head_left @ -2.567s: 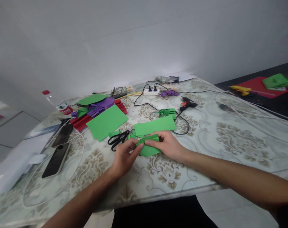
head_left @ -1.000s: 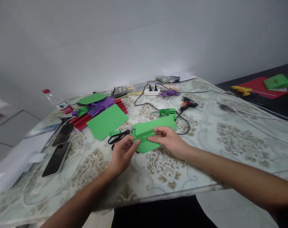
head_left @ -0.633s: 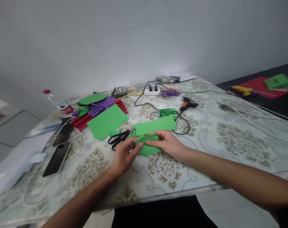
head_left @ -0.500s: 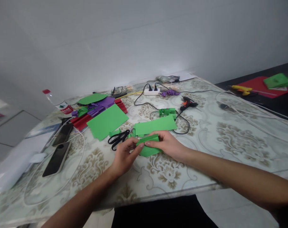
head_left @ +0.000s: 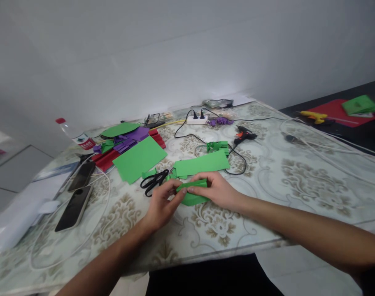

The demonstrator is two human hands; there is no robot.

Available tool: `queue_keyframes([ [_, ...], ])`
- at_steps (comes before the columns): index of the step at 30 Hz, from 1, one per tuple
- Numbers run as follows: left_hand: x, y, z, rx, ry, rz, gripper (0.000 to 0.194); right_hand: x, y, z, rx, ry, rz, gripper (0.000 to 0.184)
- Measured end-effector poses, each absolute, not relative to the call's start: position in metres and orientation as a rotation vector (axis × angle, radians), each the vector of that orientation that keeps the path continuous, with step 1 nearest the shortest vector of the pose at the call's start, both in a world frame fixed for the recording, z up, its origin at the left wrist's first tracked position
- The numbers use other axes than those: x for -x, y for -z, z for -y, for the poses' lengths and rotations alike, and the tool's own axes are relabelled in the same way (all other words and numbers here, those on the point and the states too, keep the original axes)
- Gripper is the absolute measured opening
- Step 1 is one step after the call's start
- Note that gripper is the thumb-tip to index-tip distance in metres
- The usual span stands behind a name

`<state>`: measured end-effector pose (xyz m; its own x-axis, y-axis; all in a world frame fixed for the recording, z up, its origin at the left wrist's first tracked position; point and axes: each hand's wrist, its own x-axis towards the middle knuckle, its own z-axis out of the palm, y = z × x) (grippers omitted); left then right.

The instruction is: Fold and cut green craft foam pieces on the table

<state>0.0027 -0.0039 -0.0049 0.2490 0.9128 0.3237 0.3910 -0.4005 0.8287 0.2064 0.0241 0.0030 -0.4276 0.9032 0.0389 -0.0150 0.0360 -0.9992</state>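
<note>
Between my two hands is a small piece of green paper, with a crease along its upper part. My left hand pinches its left end between thumb and fingers. On the right side my right hand grips it, the thumb lying across the front and the fingers behind. Black-handled scissors lie just beyond my left hand, their blades partly under green scraps. A long green paper strip rests right behind my hands. Farther left lies a larger green sheet.
Red folded paper, purple pieces and a bottle are at back left. Two phones, one nearer, lie left among white cables. A black glue gun and a power strip stand behind; a yellow glue gun is far right.
The folded upper edge of the green paper has shifted slightly under my right thumb. Both hands keep nearly the same place and grip.
</note>
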Motion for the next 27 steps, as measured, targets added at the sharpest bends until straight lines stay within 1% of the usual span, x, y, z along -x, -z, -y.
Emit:
queue_keyframes([
  [5, -0.004, 0.003, 0.004, -1.884, -1.120, -1.184, 0.019, -0.206, -0.004, -0.023, 0.893, -1.522, 1.522, 0.032],
  [9, -0.003, 0.005, 0.004, -1.740, -1.203, -1.196, 0.022, -0.208, -0.011, -0.025, 0.876, -1.636, 1.412, 0.035],
  [16, -0.002, 0.004, 0.000, -1.576, -1.315, -1.157, 0.019, -0.213, -0.020, -0.034, 0.956, -1.566, 1.233, 0.034],
  [22, -0.002, 0.005, -0.001, -1.578, -1.300, -1.143, 0.021, -0.211, -0.016, -0.032, 0.963, -1.561, 1.286, 0.035],
  [27, -0.005, 0.006, 0.002, -1.677, -1.190, -1.175, 0.022, -0.206, -0.009, -0.026, 0.877, -1.670, 1.365, 0.036],
])
